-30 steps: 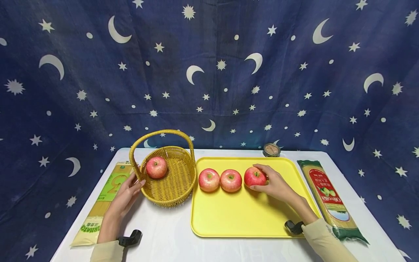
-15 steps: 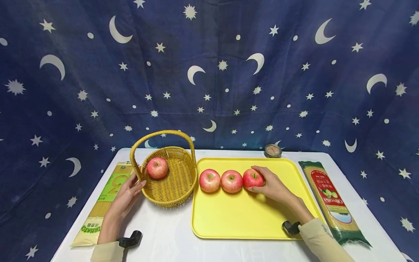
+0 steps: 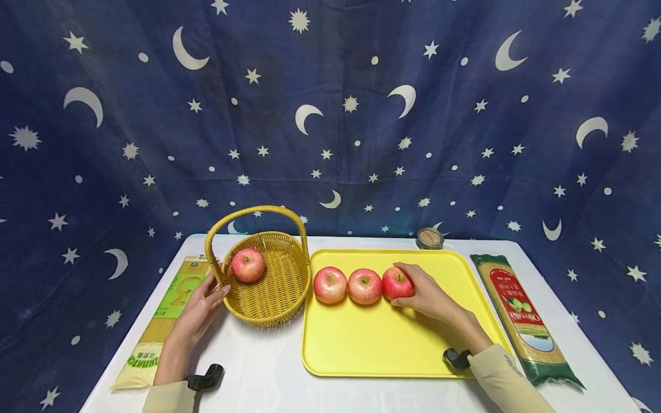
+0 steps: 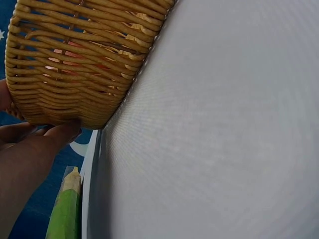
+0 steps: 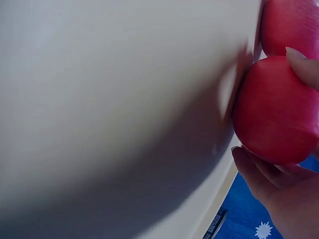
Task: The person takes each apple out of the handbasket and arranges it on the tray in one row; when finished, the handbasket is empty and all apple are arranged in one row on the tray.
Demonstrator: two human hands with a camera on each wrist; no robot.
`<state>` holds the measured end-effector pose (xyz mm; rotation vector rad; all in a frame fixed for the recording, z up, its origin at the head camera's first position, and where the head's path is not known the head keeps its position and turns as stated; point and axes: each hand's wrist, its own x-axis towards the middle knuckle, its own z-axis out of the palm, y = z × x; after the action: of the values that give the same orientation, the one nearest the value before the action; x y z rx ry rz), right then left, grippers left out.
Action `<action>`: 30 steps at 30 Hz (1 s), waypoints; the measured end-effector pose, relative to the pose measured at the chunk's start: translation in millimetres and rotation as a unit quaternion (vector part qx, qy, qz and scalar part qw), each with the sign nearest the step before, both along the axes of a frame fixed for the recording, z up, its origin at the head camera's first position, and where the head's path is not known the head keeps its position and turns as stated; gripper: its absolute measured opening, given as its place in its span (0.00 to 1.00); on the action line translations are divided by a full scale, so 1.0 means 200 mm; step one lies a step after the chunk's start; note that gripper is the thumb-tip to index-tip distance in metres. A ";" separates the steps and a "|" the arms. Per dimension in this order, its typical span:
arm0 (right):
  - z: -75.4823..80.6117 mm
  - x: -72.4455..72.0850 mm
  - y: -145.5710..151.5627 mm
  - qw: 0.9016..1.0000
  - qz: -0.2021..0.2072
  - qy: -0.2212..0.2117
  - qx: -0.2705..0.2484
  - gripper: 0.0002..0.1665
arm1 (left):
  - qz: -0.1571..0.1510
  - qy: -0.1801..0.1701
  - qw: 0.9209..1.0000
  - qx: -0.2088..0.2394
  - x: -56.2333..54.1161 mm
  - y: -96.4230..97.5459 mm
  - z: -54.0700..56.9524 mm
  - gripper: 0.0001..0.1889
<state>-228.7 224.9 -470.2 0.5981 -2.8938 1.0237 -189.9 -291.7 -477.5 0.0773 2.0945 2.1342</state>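
My left hand grips the left side of a yellow wicker basket, its thumb at the rim near the foot of the arched handle. Inside that basket, toward its left wall, sits one red apple. Over the yellow tray, my right hand holds a darker red apple between thumb and fingers. This apple ends a row, right beside a middle apple and a left apple. The right wrist view shows the held apple low at the tray's surface.
A green-labelled pack of noodles lies left of the basket. Right of the tray lies a red-and-green pasta pack. A small round tin stands behind the tray, before a starry blue curtain.
My right hand has moved left with its apple, closing the gap to the middle apple. The left hand and basket have stayed in place.
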 end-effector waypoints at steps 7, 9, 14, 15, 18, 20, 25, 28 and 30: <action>0.07 0.00 -0.02 1.000 0.002 0.011 0.006 0.51 | 0.003 0.000 1.000 -0.004 0.00 0.00 -0.01 0.42; 0.10 -0.01 -0.04 1.000 0.002 0.021 0.006 0.49 | 0.007 -0.003 1.000 -0.007 0.00 0.00 -0.01 0.42; 0.16 -0.02 -0.12 0.998 0.015 0.056 -0.010 0.43 | 0.008 -0.005 1.000 -0.006 0.00 0.00 -0.01 0.41; 0.17 -0.03 -0.13 0.998 0.019 0.065 -0.013 0.42 | 0.007 -0.004 1.000 -0.004 0.00 0.00 -0.01 0.41; 0.19 -0.04 -0.19 0.996 0.034 0.078 -0.021 0.40 | 0.005 0.002 1.000 0.002 0.00 -0.01 -0.01 0.41; 0.21 -0.05 -0.23 0.996 0.040 0.079 -0.024 0.39 | 0.005 0.003 1.000 0.002 0.00 -0.01 -0.01 0.40; 0.24 -0.05 -0.33 0.995 0.056 0.077 -0.041 0.37 | 0.008 0.001 1.000 -0.005 0.00 0.00 -0.01 0.40; 0.25 -0.06 -0.38 0.994 0.068 0.069 -0.054 0.36 | 0.006 -0.001 1.000 -0.003 0.00 0.00 -0.01 0.41; 0.26 -0.07 -0.42 0.993 0.076 0.064 -0.064 0.35 | 0.007 -0.001 1.000 -0.004 0.00 0.00 -0.01 0.41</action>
<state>-242.2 140.2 -418.1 0.8530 -2.6816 1.1323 -190.1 -292.4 -478.7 0.0598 2.1085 2.1327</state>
